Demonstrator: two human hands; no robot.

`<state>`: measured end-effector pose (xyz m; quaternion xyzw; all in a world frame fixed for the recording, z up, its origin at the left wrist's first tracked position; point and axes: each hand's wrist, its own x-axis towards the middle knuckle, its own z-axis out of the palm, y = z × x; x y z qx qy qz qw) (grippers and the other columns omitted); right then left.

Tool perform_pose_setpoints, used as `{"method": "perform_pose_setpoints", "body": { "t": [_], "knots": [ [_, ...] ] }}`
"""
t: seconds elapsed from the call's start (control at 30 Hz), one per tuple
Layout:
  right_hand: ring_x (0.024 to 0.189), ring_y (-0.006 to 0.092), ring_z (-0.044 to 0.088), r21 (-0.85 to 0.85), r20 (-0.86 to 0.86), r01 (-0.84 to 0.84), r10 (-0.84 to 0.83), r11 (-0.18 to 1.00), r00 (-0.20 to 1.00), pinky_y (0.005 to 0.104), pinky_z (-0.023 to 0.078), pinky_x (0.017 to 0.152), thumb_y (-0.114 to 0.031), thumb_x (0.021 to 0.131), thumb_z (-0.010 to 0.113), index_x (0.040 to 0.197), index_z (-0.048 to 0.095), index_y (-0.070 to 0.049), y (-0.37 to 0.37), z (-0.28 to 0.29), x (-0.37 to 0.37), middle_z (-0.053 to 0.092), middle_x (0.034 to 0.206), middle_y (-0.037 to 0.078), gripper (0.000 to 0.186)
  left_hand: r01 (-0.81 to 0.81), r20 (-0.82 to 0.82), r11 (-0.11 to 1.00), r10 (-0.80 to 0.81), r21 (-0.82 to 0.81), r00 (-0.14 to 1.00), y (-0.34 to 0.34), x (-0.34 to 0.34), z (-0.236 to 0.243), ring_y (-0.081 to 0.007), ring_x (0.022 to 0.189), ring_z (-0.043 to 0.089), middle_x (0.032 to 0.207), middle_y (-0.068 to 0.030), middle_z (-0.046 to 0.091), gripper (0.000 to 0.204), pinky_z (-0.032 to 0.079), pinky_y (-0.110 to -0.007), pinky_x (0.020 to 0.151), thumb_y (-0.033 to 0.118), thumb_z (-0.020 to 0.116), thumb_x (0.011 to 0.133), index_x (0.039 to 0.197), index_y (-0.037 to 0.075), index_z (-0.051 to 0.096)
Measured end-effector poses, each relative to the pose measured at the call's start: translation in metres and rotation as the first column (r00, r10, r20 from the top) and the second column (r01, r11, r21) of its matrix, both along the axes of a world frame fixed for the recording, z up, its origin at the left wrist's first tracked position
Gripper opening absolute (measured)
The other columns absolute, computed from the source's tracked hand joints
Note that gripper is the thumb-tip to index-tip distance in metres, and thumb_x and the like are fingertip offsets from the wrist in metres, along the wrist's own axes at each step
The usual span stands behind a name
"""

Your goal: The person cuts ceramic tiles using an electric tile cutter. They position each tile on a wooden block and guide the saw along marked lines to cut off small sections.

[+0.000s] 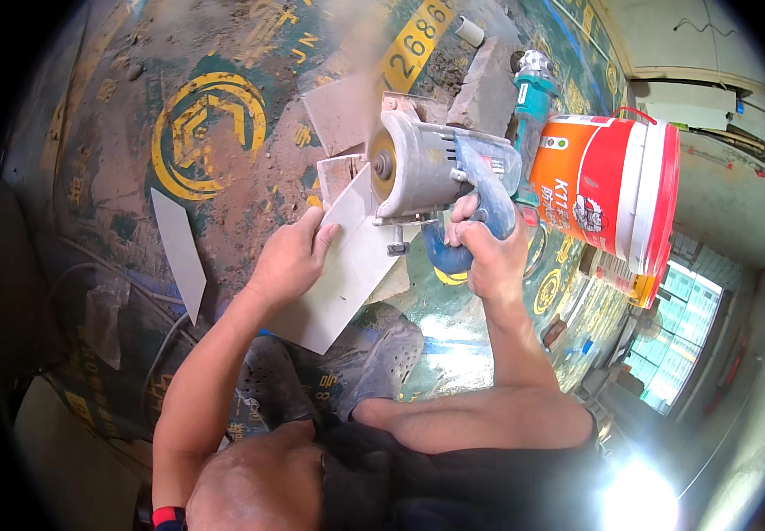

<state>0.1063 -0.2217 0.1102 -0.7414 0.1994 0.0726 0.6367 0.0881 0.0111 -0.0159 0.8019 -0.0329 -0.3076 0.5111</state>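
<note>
A white tile (334, 292) is tilted in front of me, above my shoes. My left hand (296, 252) is closed on its left edge, thumb on the upper face. My right hand (495, 258) wraps round the blue handle of a dusty tile cutter (436, 168). The cutter rests at the tile's far right edge, its round blade (384, 166) facing left beside the tile. Whether the blade is in the tile is hidden by the cutter's base. A blurred pale dust plume rises beyond the cutter.
Right of the cutter lie a teal angle grinder (533, 102) and an orange-and-white bucket (591, 177). A narrow tile offcut (179, 252) lies at left, near a cable (161, 354). Broken tile pieces (338, 111) and brown dust cover the green floor sheet beyond. My grey clogs (389, 358) are close below.
</note>
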Motion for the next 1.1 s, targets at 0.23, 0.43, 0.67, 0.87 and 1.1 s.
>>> {"method": "perform_pose_setpoints", "body": {
  "t": [0.23, 0.43, 0.67, 0.87, 1.1],
  "knots": [
    [0.071, 0.0119, 0.058, 0.016, -0.006, -0.009, 0.01, 1.0, 1.0, 0.0279, 0.05, 0.067, 0.001, 0.079, 0.056, 0.096, 0.058, 0.001, -0.006, -0.002, -0.004, 0.06, 0.087, 0.007, 0.017, 0.004, 0.005, 1.0, -0.004, 0.021, 1.0, 0.0, 0.001, 0.001, -0.05, 0.086, 0.061, 0.086, -0.0283, 0.064, 0.031, 0.046, -0.058, 0.074, 0.034, 0.049, 0.104, 0.103, 0.003, 0.05],
    [0.071, 0.012, 0.058, 0.023, -0.012, -0.002, 0.003, 1.0, 1.0, 0.0281, 0.05, 0.067, 0.0, 0.079, 0.057, 0.095, 0.058, 0.001, -0.002, 0.002, -0.005, 0.06, 0.087, 0.007, 0.016, -0.002, 0.004, 0.999, 0.002, 0.033, 1.0, 0.0, 0.001, 0.002, -0.0494, 0.086, 0.061, 0.086, -0.0277, 0.064, 0.03, 0.046, -0.058, 0.074, 0.035, 0.05, 0.104, 0.103, 0.005, 0.051],
    [0.067, 0.0169, 0.056, -0.021, -0.035, -0.011, 0.01, 1.0, 0.999, 0.0322, 0.049, 0.065, 0.004, 0.075, 0.057, 0.094, 0.055, 0.001, -0.003, 0.004, -0.007, 0.057, 0.086, 0.009, 0.02, -0.014, -0.023, 1.0, 0.014, 0.016, 1.0, 0.0, 0.0, 0.003, -0.0487, 0.087, 0.062, 0.087, -0.027, 0.065, 0.03, 0.046, -0.057, 0.074, 0.035, 0.05, 0.103, 0.103, 0.005, 0.052],
    [0.066, 0.0169, 0.056, -0.021, -0.045, -0.025, 0.024, 0.999, 0.999, 0.0319, 0.049, 0.065, 0.003, 0.074, 0.057, 0.094, 0.055, 0.001, -0.004, 0.004, -0.009, 0.057, 0.086, 0.009, 0.02, -0.01, -0.015, 1.0, 0.01, 0.019, 1.0, 0.0, 0.001, 0.004, -0.049, 0.087, 0.062, 0.087, -0.0273, 0.065, 0.031, 0.046, -0.058, 0.075, 0.036, 0.05, 0.103, 0.103, 0.005, 0.052],
    [0.067, 0.017, 0.056, -0.007, -0.055, -0.023, 0.022, 1.0, 0.998, 0.0314, 0.049, 0.065, 0.003, 0.074, 0.057, 0.094, 0.055, 0.0, -0.005, 0.004, -0.011, 0.057, 0.086, 0.009, 0.02, -0.002, -0.022, 1.0, 0.003, 0.023, 1.0, 0.001, 0.001, 0.004, -0.0495, 0.088, 0.061, 0.088, -0.0282, 0.065, 0.031, 0.045, -0.058, 0.075, 0.036, 0.05, 0.103, 0.103, 0.004, 0.051]
  ]
}}
